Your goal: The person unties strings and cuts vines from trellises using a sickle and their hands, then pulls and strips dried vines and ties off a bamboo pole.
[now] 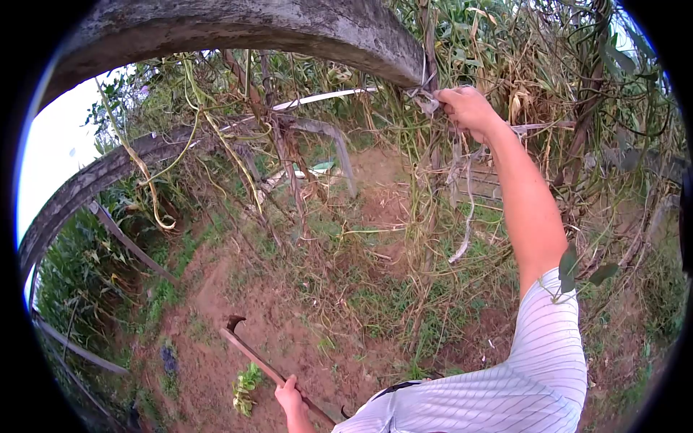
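Observation:
My left hand (289, 397), low in the view, is wrapped round the wooden handle of a long-handled sickle (254, 356). Its small, dark hooked blade points up and to the left, above bare soil. High on the right, my right hand (468, 110) reaches out with its fingers pinched on a greyish cloth strip (427, 105). This strip is tied where the thick curved beam (325, 25) meets an upright pole (431, 50) wrapped in vines. Just what lies between the fingertips is partly hidden.
Dry tangled vines (426, 216) hang around the pole. A loose pale strip (468, 209) dangles below my right hand. Another curved beam (101, 173) spans the left side. Tall leafy plants (90, 267) stand at left, and a small leafy plant (246, 390) grows near the sickle.

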A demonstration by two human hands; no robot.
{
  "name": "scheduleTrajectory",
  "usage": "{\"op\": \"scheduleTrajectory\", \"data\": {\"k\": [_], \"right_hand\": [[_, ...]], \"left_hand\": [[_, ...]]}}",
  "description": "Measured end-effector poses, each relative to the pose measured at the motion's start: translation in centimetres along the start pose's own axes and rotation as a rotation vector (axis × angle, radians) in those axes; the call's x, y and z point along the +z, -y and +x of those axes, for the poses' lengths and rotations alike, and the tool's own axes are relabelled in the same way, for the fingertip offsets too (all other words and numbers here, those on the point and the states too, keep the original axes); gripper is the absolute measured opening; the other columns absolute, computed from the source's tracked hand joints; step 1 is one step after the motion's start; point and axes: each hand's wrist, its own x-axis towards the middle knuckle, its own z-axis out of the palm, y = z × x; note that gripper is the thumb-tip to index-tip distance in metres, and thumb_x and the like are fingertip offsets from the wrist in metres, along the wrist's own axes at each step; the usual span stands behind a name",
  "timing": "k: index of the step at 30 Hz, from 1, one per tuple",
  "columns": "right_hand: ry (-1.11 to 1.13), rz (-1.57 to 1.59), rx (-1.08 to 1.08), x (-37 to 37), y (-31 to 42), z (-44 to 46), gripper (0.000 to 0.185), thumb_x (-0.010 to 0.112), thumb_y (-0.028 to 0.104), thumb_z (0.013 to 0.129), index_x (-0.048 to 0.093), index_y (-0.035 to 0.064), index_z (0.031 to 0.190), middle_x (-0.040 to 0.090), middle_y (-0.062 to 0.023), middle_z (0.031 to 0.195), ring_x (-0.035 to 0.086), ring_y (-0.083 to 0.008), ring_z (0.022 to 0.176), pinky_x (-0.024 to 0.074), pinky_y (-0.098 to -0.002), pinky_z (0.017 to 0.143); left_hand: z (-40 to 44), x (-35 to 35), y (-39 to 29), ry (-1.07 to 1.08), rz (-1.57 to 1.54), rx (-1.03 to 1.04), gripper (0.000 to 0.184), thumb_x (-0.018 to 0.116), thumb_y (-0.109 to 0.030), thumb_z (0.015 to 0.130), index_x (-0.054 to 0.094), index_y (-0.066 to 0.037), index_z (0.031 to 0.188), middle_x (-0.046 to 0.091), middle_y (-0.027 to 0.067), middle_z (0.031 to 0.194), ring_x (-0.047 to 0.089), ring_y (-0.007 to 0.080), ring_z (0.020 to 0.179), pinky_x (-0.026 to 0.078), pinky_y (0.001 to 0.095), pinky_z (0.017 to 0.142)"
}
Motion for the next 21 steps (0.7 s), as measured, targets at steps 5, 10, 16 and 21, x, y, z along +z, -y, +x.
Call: {"op": "scheduleTrajectory", "data": {"k": [5,10,16,21], "right_hand": [[0.064,0.016,-0.008,-0.5,-0.8,-1.0,0.02,0.059,0.025,0.092,0.057,0.0131,0.076,0.038,0.0101,0.061,0.031,-0.0036,0.05,0.0216,-0.0241,0.045],[0.408,-0.019,-0.093,-1.6,-0.8,-4.2,0.018,0.066,0.024,0.08,0.066,0.0056,0.078,0.056,0.0034,0.07,0.046,-0.0071,0.06,0.0362,-0.028,0.055],[-0.116,-0.072,-0.339,-0.9,1.2,-5.1,0.027,0.068,0.029,0.085,0.076,0.006,0.097,0.071,-0.0022,0.084,0.061,-0.0113,0.072,0.0491,-0.0287,0.071],[-0.387,-0.499,-0.346,-0.8,3.3,-2.2,0.034,0.066,0.04,0.087,0.077,0.0114,0.102,0.074,-0.0105,0.087,0.068,-0.0211,0.084,0.0512,-0.0327,0.082]], "left_hand": [[-0.1,0.1,-0.1,-0.001,0.004,0.012,0.015,0.064,-0.008,0.087,0.052,-0.005,0.078,0.047,0.0016,0.054,0.044,0.0149,0.037,0.036,0.0294,0.035],[0.7,0.0,0.4,-0.008,0.013,0.01,0.015,0.064,-0.008,0.087,0.052,-0.005,0.078,0.047,0.0018,0.054,0.045,0.0149,0.037,0.036,0.0293,0.035],[0.7,0.3,-0.2,0.002,-0.003,0.015,0.015,0.064,-0.008,0.086,0.052,-0.005,0.079,0.047,0.0019,0.054,0.045,0.0145,0.038,0.036,0.0293,0.035],[1.0,0.4,0.4,0.029,0.012,0.008,0.015,0.065,-0.008,0.087,0.052,-0.004,0.079,0.047,0.0018,0.053,0.045,0.014,0.038,0.036,0.0293,0.035]]}}
